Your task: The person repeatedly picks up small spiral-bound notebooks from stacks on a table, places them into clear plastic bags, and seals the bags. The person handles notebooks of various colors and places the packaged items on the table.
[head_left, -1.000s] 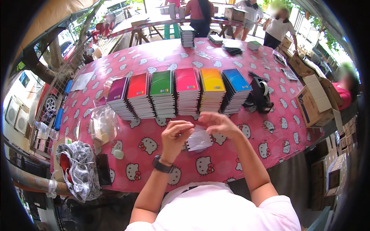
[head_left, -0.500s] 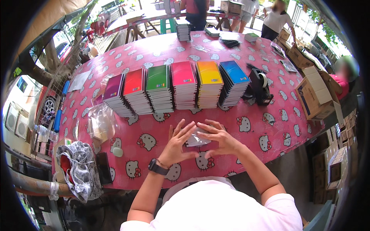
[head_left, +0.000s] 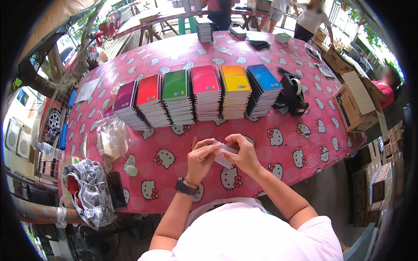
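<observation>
Between my two hands is a small whitish, shiny plastic packet (head_left: 224, 161), held just above the table close to my body. My left hand (head_left: 201, 157) closes its fingers on the packet's left upper side. On the other side, my right hand (head_left: 245, 155) pinches it between thumb and fingers. What lies inside the packet I cannot make out. Beyond my hands stand stacks of spiral notebooks in a row: purple (head_left: 125, 99), red (head_left: 149, 90), green (head_left: 176, 85), pink (head_left: 205, 79), yellow (head_left: 235, 79) and blue (head_left: 264, 78).
A black tape dispenser (head_left: 297, 98) stands right of the blue stack. Clear plastic bags (head_left: 114, 138), a pale green oval object (head_left: 131, 170) and a grey patterned cloth bag (head_left: 89, 191) lie left. An open cardboard box (head_left: 355, 104) is at the right edge. Other people are farther back.
My hands were spread with fingers apart over the packet on the table. Now they have closed on it and lifted it, turning it at a slant.
</observation>
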`<action>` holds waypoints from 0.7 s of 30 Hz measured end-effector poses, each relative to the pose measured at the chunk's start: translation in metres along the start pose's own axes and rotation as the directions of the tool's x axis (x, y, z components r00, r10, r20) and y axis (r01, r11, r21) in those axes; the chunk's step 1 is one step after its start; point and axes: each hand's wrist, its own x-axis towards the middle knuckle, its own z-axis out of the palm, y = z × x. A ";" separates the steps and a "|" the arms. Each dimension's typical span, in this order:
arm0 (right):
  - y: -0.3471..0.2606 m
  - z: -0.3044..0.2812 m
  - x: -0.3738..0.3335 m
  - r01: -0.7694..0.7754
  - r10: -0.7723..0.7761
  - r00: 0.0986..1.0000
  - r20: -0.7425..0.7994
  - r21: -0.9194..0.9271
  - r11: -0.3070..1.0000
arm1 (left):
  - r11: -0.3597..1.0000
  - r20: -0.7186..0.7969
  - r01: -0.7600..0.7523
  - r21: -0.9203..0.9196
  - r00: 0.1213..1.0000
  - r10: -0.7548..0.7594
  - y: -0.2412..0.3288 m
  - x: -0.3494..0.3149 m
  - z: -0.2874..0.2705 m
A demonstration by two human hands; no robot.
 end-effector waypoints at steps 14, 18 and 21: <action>0.029 -0.009 0.020 -0.429 0.345 0.895 0.284 0.334 0.839 | 0.806 0.302 -0.173 0.566 0.953 -0.008 0.047 -0.033 0.005; 0.090 -0.100 0.065 -0.042 0.127 0.914 -0.386 0.222 0.974 | 0.789 0.294 -0.133 0.600 0.954 -0.063 0.050 -0.036 -0.001; 0.192 -0.230 0.083 -0.248 -0.023 0.570 -0.821 -0.199 0.948 | 0.822 0.297 -0.119 0.557 0.953 -0.063 0.051 -0.030 0.009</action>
